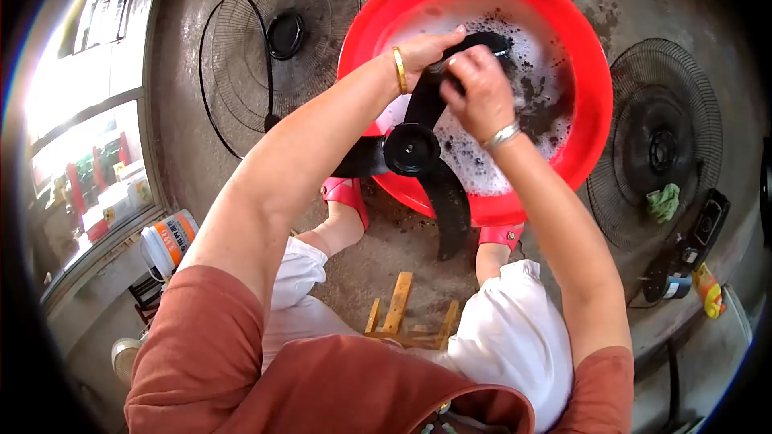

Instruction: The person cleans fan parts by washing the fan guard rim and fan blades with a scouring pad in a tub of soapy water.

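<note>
Grey concrete floor [178, 124] stretches around the work, with a bright window [88, 137] along the left side and a white-and-orange bucket [170, 241] below it. A large red basin [593, 104] stands before the person, holding cloudy water [470, 157] with white suds and dark specks. Over its near side is the black three-bladed fan blade [412, 149]: its hub sits near the rim, one blade runs up over the water to the hands, another points left, and the third hangs down outside the basin. The left hand [426, 55], with a gold bangle [400, 71] at the wrist, grasps the upper blade, thumb stretched along it. The right hand [482, 90], wearing a silver bangle [503, 135], has its fingers bent in against the same blade; they are blurred, so I cannot tell whether they grip it or hold anything. Left of the basin lies a wire fan guard [285, 36] with a black ring at its centre; to the right lies a darker fan guard [661, 149], a green cloth [663, 202] on its lower part. Pink shoes [346, 193] flank the hanging blade, near a wooden stool [396, 305].
</note>
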### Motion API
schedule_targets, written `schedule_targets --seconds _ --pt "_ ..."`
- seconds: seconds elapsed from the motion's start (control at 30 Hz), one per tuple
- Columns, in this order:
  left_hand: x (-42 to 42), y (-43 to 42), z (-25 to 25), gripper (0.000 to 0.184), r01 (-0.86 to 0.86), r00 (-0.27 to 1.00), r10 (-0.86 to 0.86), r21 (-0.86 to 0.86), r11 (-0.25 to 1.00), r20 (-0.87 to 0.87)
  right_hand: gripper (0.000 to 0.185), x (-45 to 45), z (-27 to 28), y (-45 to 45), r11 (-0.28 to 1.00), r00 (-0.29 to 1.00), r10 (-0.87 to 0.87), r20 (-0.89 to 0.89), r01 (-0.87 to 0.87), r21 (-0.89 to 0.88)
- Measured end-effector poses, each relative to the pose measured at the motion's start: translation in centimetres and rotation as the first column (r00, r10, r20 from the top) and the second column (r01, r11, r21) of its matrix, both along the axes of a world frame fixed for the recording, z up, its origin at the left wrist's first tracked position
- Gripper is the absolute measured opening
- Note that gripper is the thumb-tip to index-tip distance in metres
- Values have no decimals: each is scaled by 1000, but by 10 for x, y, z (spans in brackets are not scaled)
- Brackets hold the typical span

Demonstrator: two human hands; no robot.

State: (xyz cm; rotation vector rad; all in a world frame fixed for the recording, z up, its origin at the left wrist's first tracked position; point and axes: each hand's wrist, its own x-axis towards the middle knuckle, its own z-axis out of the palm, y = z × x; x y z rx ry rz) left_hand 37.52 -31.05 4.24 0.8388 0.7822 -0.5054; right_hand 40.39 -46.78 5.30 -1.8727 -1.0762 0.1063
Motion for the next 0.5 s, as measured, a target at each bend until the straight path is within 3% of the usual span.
schedule_targets --seconds 0.07,0.13,0.23,0.33,0.37,0.4,0.47,0.5 --pt "-6 1 -3 42 3 999 6 -244 970 37 17 7 2 -5 986 993 -106 -46 98 -137" --pt "-3 3 -21 42 -50 995 75 -308 950 69 16 -9 17 -11 998 997 28 -69 -32 -53" --pt "-1 2 2 45 49 996 -16 -407 912 84 17 -29 31 -12 986 987 157 -30 -155 62" --pt "-1 -2 -4 45 82 990 -46 -275 958 136 19 -19 18 -9 981 984 178 5 -178 74" --pt "-1 -1 0 46 39 994 -17 -214 976 104 20 -11 18 -6 975 983 158 94 -171 140" --pt "-2 0 4 48 -1 997 12 -149 989 74 18 -5 15 -5 987 988 121 93 -130 96" --pt "-1 7 6 49 35 994 13 -427 904 110 15 11 12 -3 990 987 -5 158 27 -137" --pt "-3 8 9 52 70 993 -16 -468 881 118 15 18 8 -4 973 984 -54 172 91 -214"
